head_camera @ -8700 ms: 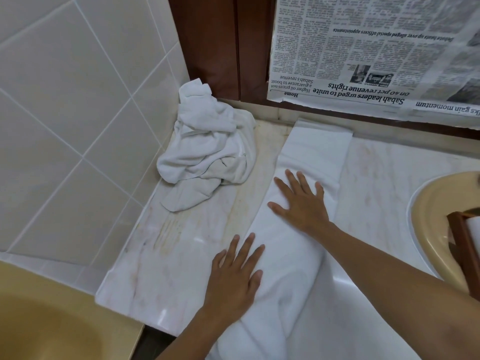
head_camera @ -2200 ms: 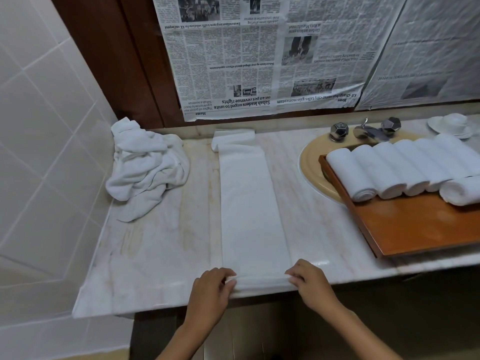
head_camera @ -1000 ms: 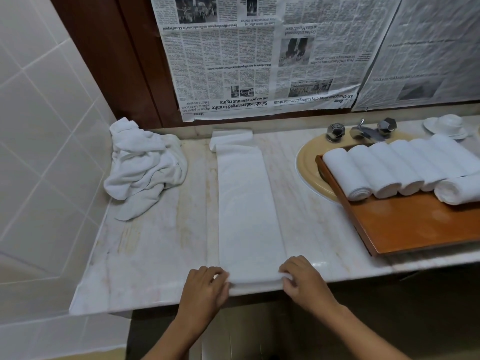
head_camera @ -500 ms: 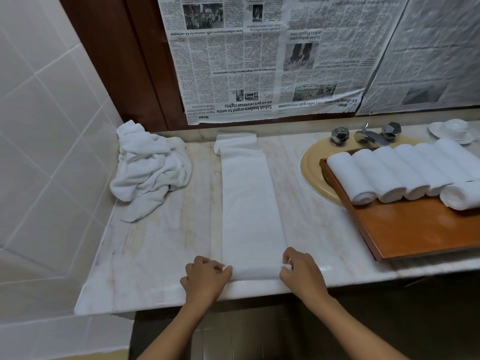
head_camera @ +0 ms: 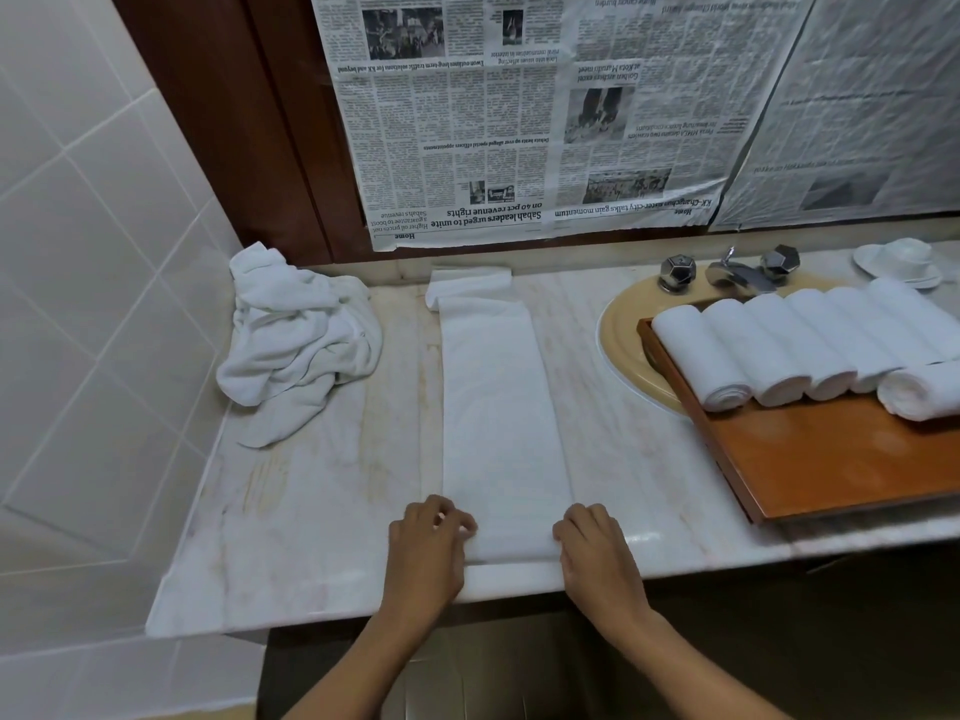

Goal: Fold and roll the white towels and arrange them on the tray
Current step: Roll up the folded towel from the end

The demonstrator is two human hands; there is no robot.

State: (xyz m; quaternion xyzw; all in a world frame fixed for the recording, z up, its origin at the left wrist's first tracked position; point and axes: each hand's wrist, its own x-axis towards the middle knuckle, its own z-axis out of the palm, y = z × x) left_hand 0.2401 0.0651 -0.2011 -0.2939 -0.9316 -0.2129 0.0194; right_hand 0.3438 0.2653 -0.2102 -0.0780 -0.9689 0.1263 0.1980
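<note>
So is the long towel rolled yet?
Barely: the towel lies flat as a folded strip; only its near end is curled, held by left hand and right hand.

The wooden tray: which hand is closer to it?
Right. The right hand pinches the folded towel on the edge facing the wooden tray; the left hand pinches its opposite edge, farther away.

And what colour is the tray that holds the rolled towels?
Orange-brown wood tray, clearest in the head view; the rolled towels are white.

The head-worn camera is looking forward and down at the pale marble worktop (head_camera: pixel 311 511) from close by, facing the newspaper-covered wall (head_camera: pixel 519 122).
</note>
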